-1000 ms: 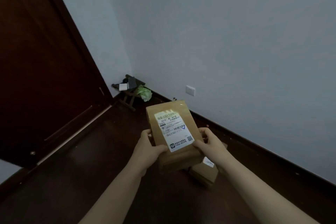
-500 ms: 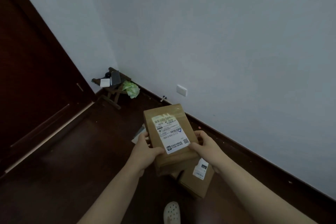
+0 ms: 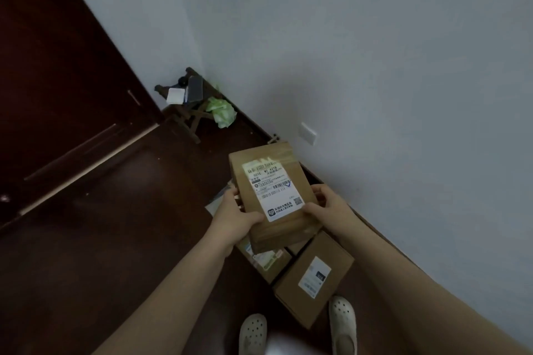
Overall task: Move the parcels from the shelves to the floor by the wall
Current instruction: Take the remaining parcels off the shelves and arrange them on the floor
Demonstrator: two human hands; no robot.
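I hold a brown cardboard parcel (image 3: 271,196) with a white shipping label in front of me, above the dark floor near the wall. My left hand (image 3: 235,215) grips its left edge, thumb on top. My right hand (image 3: 327,207) grips its right edge, thumb on the label's corner. Under it on the floor lie other brown parcels: one with a white label (image 3: 314,277) by the wall and another (image 3: 266,261) partly hidden beneath the held one. A flat pale packet (image 3: 217,199) peeks out to the left.
A small dark folding stool (image 3: 187,104) with a white card and a dark item stands in the corner, a green bag (image 3: 222,111) beside it. A dark wooden door (image 3: 57,81) fills the left. A wall socket (image 3: 307,132) sits low. My white clogs (image 3: 253,333) show at the bottom.
My view has tilted down and closer to the wall. More of the floor parcels and both clogs have come into sight. Both hands keep their hold on the parcel.
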